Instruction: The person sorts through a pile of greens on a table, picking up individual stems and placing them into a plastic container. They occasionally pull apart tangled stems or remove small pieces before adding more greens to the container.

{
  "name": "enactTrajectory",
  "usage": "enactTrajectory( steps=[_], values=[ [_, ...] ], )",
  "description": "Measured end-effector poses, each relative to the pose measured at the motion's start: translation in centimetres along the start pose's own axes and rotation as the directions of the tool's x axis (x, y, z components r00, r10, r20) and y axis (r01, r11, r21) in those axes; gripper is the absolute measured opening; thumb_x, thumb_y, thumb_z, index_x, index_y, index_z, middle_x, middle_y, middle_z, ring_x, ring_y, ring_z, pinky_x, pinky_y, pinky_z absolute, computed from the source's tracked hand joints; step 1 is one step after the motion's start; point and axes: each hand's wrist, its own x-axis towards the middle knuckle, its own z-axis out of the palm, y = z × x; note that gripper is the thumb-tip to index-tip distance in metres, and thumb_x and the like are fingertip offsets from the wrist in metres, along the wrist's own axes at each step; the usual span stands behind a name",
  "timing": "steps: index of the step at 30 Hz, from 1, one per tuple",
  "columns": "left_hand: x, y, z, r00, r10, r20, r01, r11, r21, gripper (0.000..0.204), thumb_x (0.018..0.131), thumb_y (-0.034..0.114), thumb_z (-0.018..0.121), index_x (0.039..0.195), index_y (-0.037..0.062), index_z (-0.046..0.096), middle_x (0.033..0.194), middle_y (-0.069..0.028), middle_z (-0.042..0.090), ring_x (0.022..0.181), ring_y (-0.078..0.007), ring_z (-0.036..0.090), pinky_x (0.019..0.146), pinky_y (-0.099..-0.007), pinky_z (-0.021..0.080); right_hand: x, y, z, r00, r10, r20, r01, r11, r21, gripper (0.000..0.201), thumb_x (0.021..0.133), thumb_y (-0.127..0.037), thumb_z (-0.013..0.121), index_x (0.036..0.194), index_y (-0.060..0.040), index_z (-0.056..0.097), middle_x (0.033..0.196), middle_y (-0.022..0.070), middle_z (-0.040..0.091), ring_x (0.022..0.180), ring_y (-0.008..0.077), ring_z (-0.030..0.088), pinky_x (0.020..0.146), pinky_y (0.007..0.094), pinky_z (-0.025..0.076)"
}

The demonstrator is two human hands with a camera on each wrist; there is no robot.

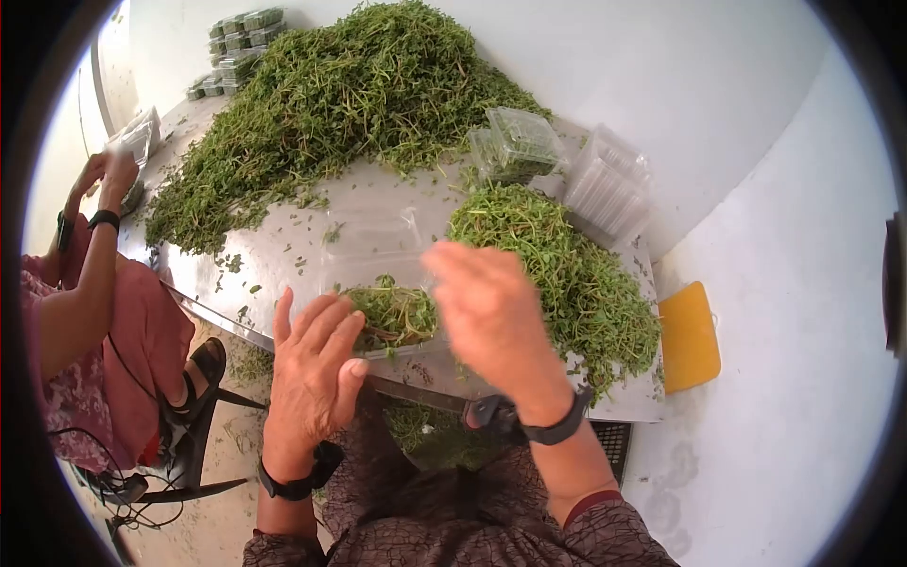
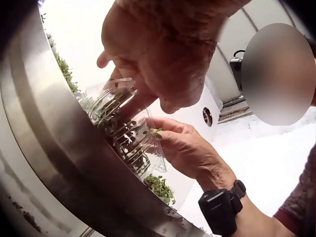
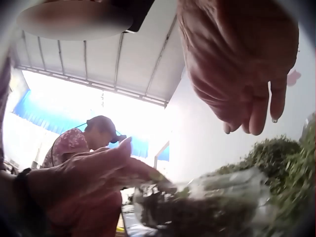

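Left hand (image 2: 163,59) fingers inside clear punnet (image 2: 118,128), hidden overhead

Bright daylight; fisheye-warped edges; wrist views blurred, sky glare overexposed.

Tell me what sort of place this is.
Probably a herb packing station, partly open-air. A metal table carries a big heap of cut green herbs, stacks of clear plastic clamshell boxes, and filled packs at the far end; a corrugated roof shows overhead.

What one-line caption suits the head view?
Left hand steadies a clear clamshell box of green herbs while the right hand hovers above.
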Motion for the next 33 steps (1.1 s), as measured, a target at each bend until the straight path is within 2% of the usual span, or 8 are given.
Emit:
enactTrajectory(
  steps=[4,6,13,18,21,28,31,33],
  values=[
    [-1.6,-0.6,-0.3,0.994,-0.028,-0.107,0.022,0.998,-0.053,0.043,0.101,0.033,0.043,0.113,-0.0021,0.065,0.127,-0.0191,0.060,0.126,-0.0370,0.052,0.116,-0.0569,0.023,-0.4,2.4,-4.0,0.987,0.148,-0.065,-0.161,0.925,-0.343,0.026,0.082,-0.003,0.068,0.107,0.0018,0.063,0.102,0.0144,0.066,0.092,0.0282,0.064,0.082,0.0413,0.050],
    [-2.4,-0.7,0.0,0.991,-0.044,-0.126,0.036,0.997,-0.069,0.042,0.101,0.032,0.043,0.113,-0.0022,0.065,0.128,-0.0190,0.060,0.127,-0.0371,0.052,0.115,-0.0565,0.026,-1.1,4.0,-4.6,0.917,0.393,-0.062,-0.377,0.807,-0.456,0.036,0.077,-0.011,0.074,0.110,0.0008,0.068,0.109,0.0189,0.068,0.100,0.0370,0.064,0.086,0.0424,0.051],
    [-3.7,-0.2,0.3,0.972,-0.059,-0.228,0.042,0.996,-0.078,0.029,0.095,0.018,0.054,0.112,-0.0014,0.065,0.127,-0.0195,0.061,0.125,-0.0385,0.054,0.111,-0.0561,0.033,-2.2,6.4,-4.7,0.853,0.521,0.026,-0.417,0.710,-0.567,0.019,0.079,-0.015,0.072,0.095,-0.0046,0.072,0.089,0.0170,0.068,0.084,0.0367,0.065,0.075,0.0456,0.051],
    [-3.7,0.1,0.0,0.966,-0.058,-0.252,0.047,0.998,-0.050,0.026,0.092,0.010,0.056,0.114,0.0010,0.066,0.127,-0.0181,0.063,0.126,-0.0382,0.054,0.112,-0.0540,0.035,-3.2,7.7,-5.1,0.937,0.338,-0.086,-0.335,0.804,-0.492,0.005,0.078,-0.009,0.065,0.078,-0.0054,0.067,0.075,0.0147,0.063,0.075,0.0359,0.064,0.066,0.0444,0.051],
    [-4.0,0.0,0.4,0.963,-0.048,-0.265,0.028,0.996,-0.080,0.027,0.087,0.004,0.058,0.112,0.0012,0.066,0.127,-0.0180,0.063,0.126,-0.0381,0.055,0.110,-0.0548,0.037,-3.0,7.5,-5.8,0.881,0.397,-0.256,-0.466,0.820,-0.333,0.010,0.079,-0.005,0.065,0.087,-0.0054,0.071,0.086,0.0131,0.069,0.076,0.0334,0.066,0.068,0.0402,0.053],
    [-3.8,-0.1,0.6,0.952,-0.036,-0.303,0.011,0.996,-0.085,0.027,0.086,0.001,0.056,0.111,0.0009,0.067,0.126,-0.0171,0.064,0.126,-0.0381,0.055,0.109,-0.0541,0.039,-2.3,7.6,-6.8,0.826,0.414,-0.383,-0.514,0.832,-0.210,0.012,0.080,0.000,0.066,0.091,-0.0021,0.072,0.092,0.0144,0.071,0.072,0.0284,0.068,0.065,0.0352,0.052],
    [-3.9,-0.2,0.7,0.958,-0.067,-0.279,0.048,0.996,-0.073,0.026,0.087,0.000,0.055,0.109,0.0013,0.067,0.126,-0.0173,0.064,0.127,-0.0387,0.054,0.110,-0.0534,0.039,-1.8,6.8,-7.4,0.777,0.458,-0.431,-0.510,0.860,-0.006,0.011,0.083,0.002,0.066,0.093,0.0025,0.070,0.088,0.0121,0.070,0.065,0.0136,0.063,0.059,0.0267,0.048],
    [-3.8,-0.2,0.7,0.961,-0.061,-0.271,0.040,0.996,-0.083,0.026,0.087,0.000,0.055,0.110,0.0015,0.067,0.126,-0.0172,0.063,0.127,-0.0387,0.054,0.110,-0.0532,0.038,-1.4,6.5,-7.6,0.735,0.523,-0.432,-0.548,0.833,0.076,0.011,0.084,0.002,0.066,0.094,0.0026,0.071,0.087,0.0109,0.070,0.065,0.0116,0.062,0.059,0.0262,0.048]
  ],
)
